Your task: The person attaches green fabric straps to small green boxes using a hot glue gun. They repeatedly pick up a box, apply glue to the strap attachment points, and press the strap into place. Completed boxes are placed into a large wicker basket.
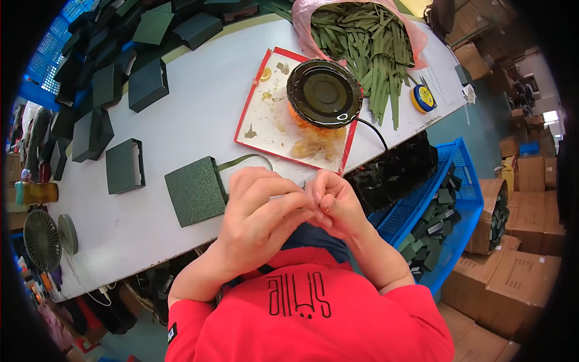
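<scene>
My left hand (256,208) and my right hand (338,202) meet in front of my chest at the table's near edge. Both have bent fingers pressed together at the tips, closed in a pinch. Whatever lies between the fingertips is too small or hidden to make out. Just left of my left hand, a dark green patterned box (196,190) lies on the white table (199,108). From its upper right side a green ribbon (238,160) loops out and passes behind my left hand, where its end is hidden.
Beyond my hands, a round pot of dark liquid (325,93) stands on a stained, red-edged board (265,130). Green strips (368,48) spill from a pink bag near a yellow-blue tape roll (423,98). Green boxes (148,86) crowd the left; a blue crate (461,199) stands right.
</scene>
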Tool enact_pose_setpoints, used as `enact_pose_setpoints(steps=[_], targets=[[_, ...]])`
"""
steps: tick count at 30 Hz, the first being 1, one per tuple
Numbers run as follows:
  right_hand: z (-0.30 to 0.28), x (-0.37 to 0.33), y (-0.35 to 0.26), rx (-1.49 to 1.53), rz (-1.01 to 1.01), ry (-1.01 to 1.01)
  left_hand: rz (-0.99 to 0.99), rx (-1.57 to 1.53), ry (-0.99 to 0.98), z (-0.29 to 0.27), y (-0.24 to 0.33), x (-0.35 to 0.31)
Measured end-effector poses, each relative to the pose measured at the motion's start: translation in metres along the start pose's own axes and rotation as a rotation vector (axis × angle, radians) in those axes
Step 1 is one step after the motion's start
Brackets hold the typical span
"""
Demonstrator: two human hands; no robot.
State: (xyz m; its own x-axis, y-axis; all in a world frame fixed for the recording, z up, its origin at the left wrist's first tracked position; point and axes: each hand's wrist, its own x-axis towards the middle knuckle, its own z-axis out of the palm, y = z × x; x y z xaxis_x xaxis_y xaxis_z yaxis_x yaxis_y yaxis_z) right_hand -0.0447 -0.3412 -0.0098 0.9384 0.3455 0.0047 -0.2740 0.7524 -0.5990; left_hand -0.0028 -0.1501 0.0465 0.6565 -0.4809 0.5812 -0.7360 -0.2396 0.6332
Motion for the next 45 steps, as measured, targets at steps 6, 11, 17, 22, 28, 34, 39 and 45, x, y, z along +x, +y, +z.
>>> enact_pose_setpoints(steps=[6, 11, 17, 22, 28, 34, 39, 45], targets=[[0.0, -0.009, 0.001, -0.002, 0.066, 0.055, 0.005, -0.195, 0.012, 0.016, -0.003, 0.001], [0.0, -0.009, 0.0, -0.03, 0.1, 0.04, -0.012, -0.211, 0.017, 0.016, -0.002, 0.0], [0.001, -0.011, 0.0, -0.059, 0.131, 0.038, -0.004, -0.202, -0.038, 0.012, 0.0, -0.001], [0.002, -0.011, 0.003, 0.005, 0.124, 0.014, 0.021, -0.176, -0.043, 0.018, 0.001, -0.003], [-0.007, -0.007, 0.007, 0.11, 0.074, -0.031, 0.057, -0.206, -0.064, 0.018, 0.002, -0.006], [-0.004, -0.009, 0.007, 0.11, 0.093, -0.006, 0.003, -0.24, -0.003, 0.024, -0.004, -0.009], [-0.002, -0.012, 0.006, 0.047, 0.121, 0.017, -0.009, -0.293, 0.017, 0.026, -0.003, -0.007], [-0.002, -0.013, 0.006, 0.011, 0.141, 0.038, 0.004, -0.304, -0.013, 0.023, -0.005, -0.006]])
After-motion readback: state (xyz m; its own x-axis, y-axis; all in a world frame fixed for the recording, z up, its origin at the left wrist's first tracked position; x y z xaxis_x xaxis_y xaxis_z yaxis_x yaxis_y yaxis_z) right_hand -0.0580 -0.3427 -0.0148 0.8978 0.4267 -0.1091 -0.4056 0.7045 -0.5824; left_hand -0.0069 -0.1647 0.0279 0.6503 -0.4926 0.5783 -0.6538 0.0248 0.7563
